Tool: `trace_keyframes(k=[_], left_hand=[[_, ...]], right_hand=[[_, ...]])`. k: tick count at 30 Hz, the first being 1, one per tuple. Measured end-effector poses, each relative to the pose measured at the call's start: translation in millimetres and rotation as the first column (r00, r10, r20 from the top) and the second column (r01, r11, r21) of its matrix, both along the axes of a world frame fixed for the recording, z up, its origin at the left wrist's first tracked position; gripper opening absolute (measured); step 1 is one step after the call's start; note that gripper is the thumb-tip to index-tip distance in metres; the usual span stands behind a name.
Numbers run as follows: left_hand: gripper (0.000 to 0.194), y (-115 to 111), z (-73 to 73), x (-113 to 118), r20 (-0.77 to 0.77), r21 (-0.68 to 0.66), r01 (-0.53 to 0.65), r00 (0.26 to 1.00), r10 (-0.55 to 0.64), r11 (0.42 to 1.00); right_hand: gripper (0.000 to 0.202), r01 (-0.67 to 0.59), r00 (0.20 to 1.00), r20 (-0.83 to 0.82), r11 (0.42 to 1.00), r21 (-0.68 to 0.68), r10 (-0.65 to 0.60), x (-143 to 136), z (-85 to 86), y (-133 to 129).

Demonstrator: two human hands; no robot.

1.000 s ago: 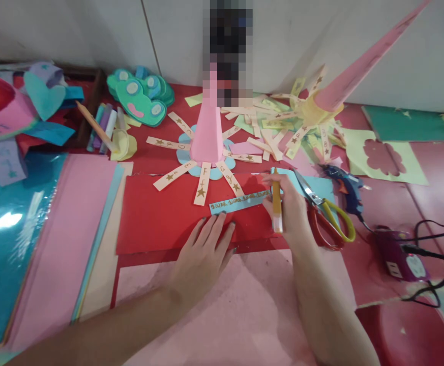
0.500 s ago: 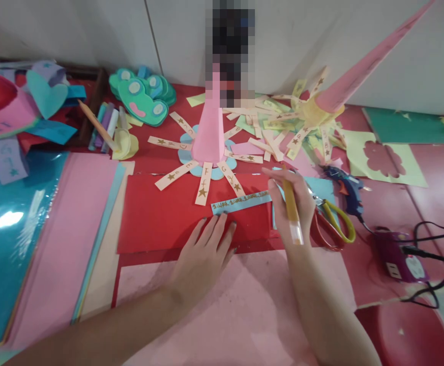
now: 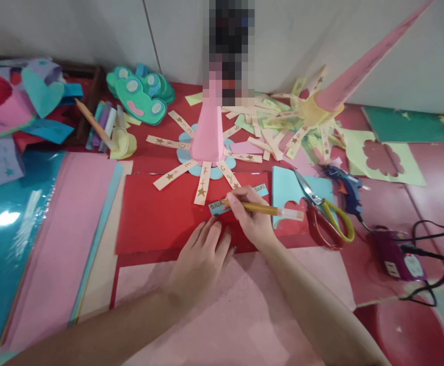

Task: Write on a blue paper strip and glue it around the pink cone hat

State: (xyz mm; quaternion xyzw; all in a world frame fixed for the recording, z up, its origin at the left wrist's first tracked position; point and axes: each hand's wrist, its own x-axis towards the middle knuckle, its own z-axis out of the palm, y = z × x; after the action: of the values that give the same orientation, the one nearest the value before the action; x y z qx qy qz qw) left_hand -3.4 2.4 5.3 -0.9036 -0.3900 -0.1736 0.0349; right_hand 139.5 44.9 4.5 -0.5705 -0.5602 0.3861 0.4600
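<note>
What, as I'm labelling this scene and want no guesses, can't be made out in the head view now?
All in the head view:
- Middle of the blue strip: hidden by the right hand.
- Writing on the strip's ends: too small to read.
- Whether the pen touches the strip: too small to tell.
- Top of the pink cone: blurred by pixelation.
- Far side of the shiny blue sheet: cut off by the left edge.

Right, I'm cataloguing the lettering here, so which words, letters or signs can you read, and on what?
"F f": front strip by pink cone
"G g": right-hand strip
"E": left-hand strip
Stars: these, other strips, lavender tab
Too small or blurred: writing on blue strip, lavender tab, pink piece, most other strips
</note>
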Motion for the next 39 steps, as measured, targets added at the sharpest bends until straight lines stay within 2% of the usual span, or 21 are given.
trace_keyframes(k=[4, 8, 14, 19, 22, 27, 39], left_hand=[[0.024, 1.5, -0.1, 0.2, 0.029, 0.035, 0.001, 1.0, -0.002, 0.999], [0.018, 1.5, -0.2, -0.2, 0.028, -0.004, 0.007, 1.0, -0.007, 1.0], [0.02, -0.3, -0.1, -1.4, 0.009, -0.049, -0.001, 1.0, 0.002, 0.999], [0.021, -0.4, -1.9, -1.2, 0.027, -0.031, 0.007, 1.0, -0.006, 1.0], [0.02, 0.0, -2.5, -0.5, 0.038, -0.011, 0.002, 0.999, -0.002, 1.0], [0.018, -0.4, -1.0, 0.0, 0.035, -0.02, -0.018, 0.999, 0.019, 1.0], [0.017, -0.6, -2.3, -0.2, 0.029, -0.048, -0.019, 0.999, 0.02, 0.999]], right_hand=[[0.021, -0.004, 1.0, 0.014, 0.999, -0.035, 0.004, -1.5, -4.3, 2.2], [0.023, 0.009, 0.994, 0.107, 1.0, -0.012, -0.008, -4.4, -3.8, 0.6], [0.021, 0.074, 0.993, 0.1, 0.997, -0.034, -0.07, -8.7, -2.3, -4.2], [0.023, 0.125, 0.983, 0.124, 0.987, 0.102, -0.137, -10.1, -0.3, -6.0], [0.028, 0.065, 0.988, 0.129, 0.989, 0.132, -0.082, -9.7, -0.3, -3.9], [0.032, -0.042, 0.99, 0.137, 0.999, -0.014, 0.044, -8.1, -4.8, 2.2], [0.033, -0.071, 0.982, 0.174, 0.997, 0.007, 0.069, -7.9, -8.3, 3.7]])
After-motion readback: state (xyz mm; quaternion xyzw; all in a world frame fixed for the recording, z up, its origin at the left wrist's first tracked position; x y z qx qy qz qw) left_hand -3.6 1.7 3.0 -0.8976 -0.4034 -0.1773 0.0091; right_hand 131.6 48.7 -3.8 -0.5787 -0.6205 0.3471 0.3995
